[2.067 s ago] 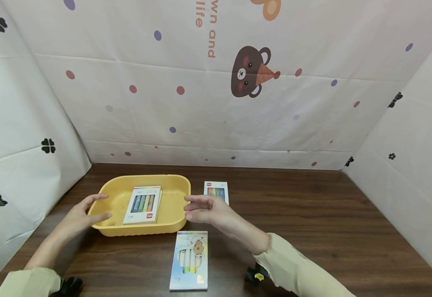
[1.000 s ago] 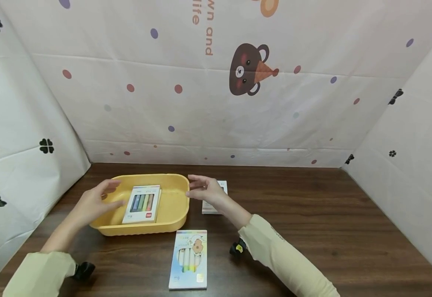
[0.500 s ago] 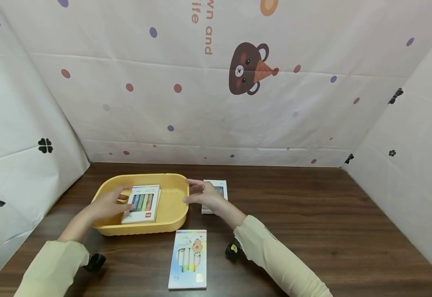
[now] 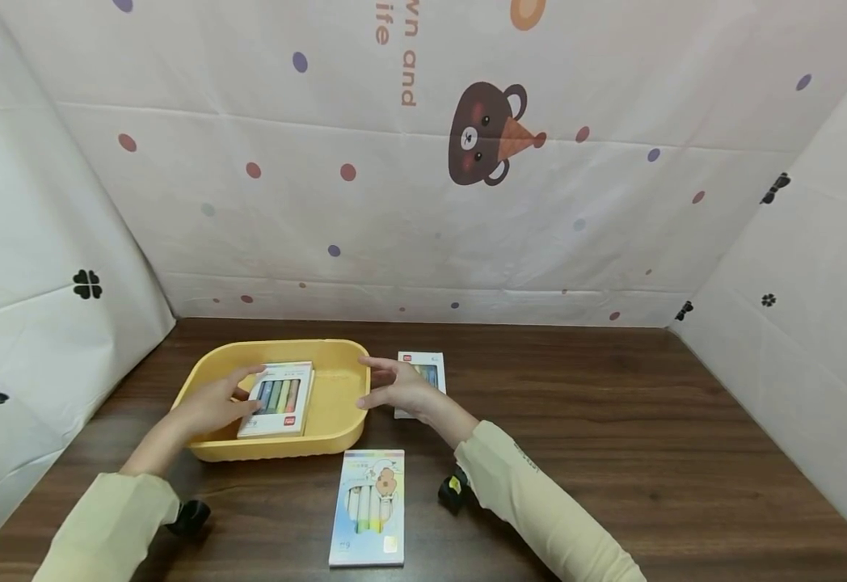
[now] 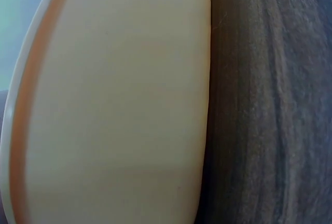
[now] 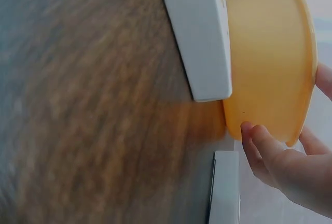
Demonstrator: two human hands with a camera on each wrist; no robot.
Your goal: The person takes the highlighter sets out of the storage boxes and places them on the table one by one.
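A yellow tray stands at the left of the table, with a white windowed box of coloured sticks inside. My left hand reaches over the tray's left end. Its thumb lies on the box's face by the left edge and the forefinger is at the far left corner; the other fingers are mostly hidden. My right hand holds the tray's right end: thumb and forefinger over the rim, the other fingers bent against the outer wall, as the right wrist view shows. The left wrist view is filled mostly by the tray's outer wall.
In front of the tray lies a blue pack of markers with a bear picture. A second white box lies behind my right hand, partly covered by it. Printed white cloth walls off the back and both sides of the table.
My left hand has left the tray's left end and moved right onto the white box. The right hand has shifted back along the tray's right end. Tray and boxes stay in place.
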